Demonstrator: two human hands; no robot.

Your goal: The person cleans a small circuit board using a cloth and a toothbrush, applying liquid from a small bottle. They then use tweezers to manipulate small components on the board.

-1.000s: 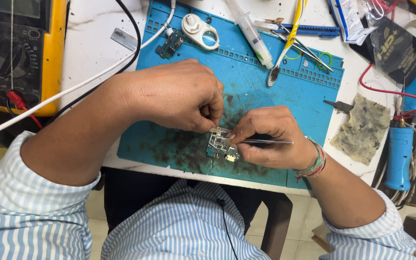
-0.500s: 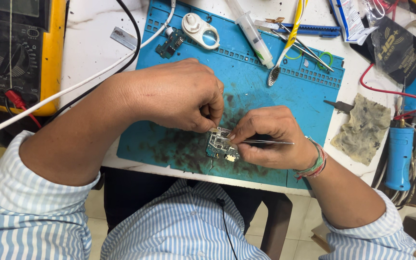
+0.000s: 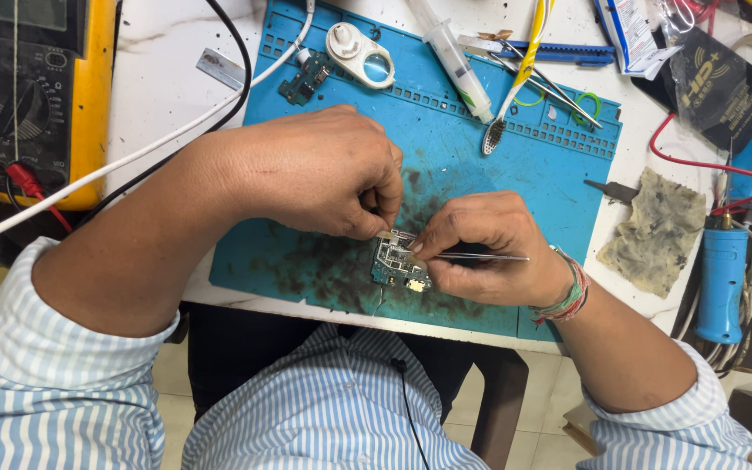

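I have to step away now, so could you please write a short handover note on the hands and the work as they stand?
Left hand: fingertips pinching the top edge of the small circuit board.
Right hand: holding metal tweezers, tips at the board's upper part.
The board lies on the blue work mat, near its front edge.
Done: board pinned in place, tweezers on it.
Left: whether any part has been lifted or set cannot be seen.

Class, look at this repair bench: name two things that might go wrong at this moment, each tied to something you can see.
1. The right hand holds metal tweezers with the tip at the small circuit board; a slip might scratch it or knock off a part.
2. The left hand pins the board only by its top edge with its fingers, so it may pivot on the blue work mat.
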